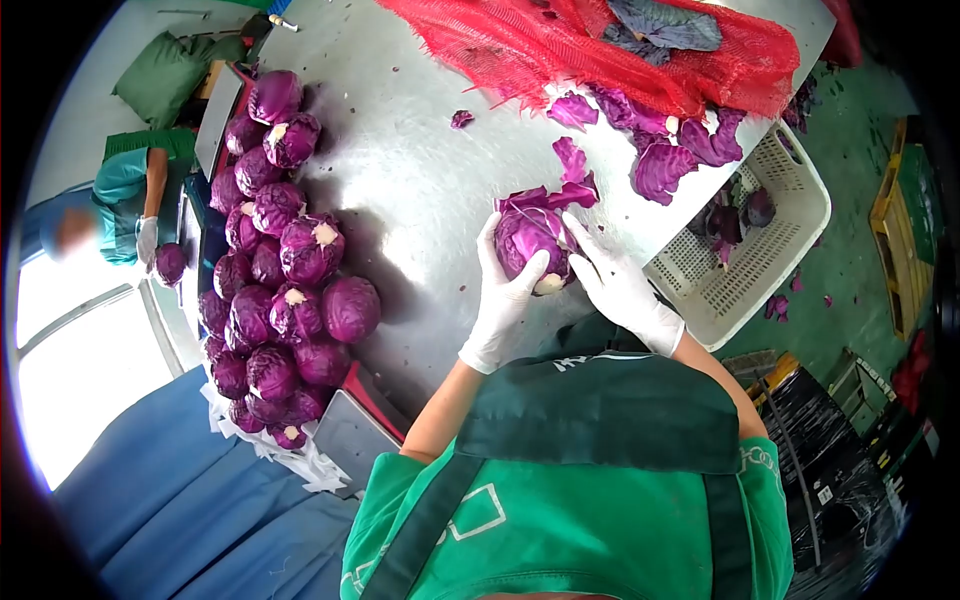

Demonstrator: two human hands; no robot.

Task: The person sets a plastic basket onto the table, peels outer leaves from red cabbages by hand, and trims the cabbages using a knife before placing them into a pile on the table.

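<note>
A red cabbage [530, 240] rests on the metal table in front of me, its pale cut stem end towards my body and some outer leaves partly loose. My left hand [505, 290], in a white glove, grips its left side with the thumb across the near face. On the other side, my gloved right hand [615, 285] holds the cabbage's right edge with fairly straight fingers; the undersides of these fingers are hidden. Torn purple leaves [575, 180] stick out beyond the head's far side.
Many red cabbages [270, 260] are heaped along the table's left side. A red mesh bag [600, 50] and peeled leaves [665, 165] lie at the far right. Below the right edge stands a white crate [740, 270] with leaf scraps. Another person [130, 205] handles a cabbage at left.
</note>
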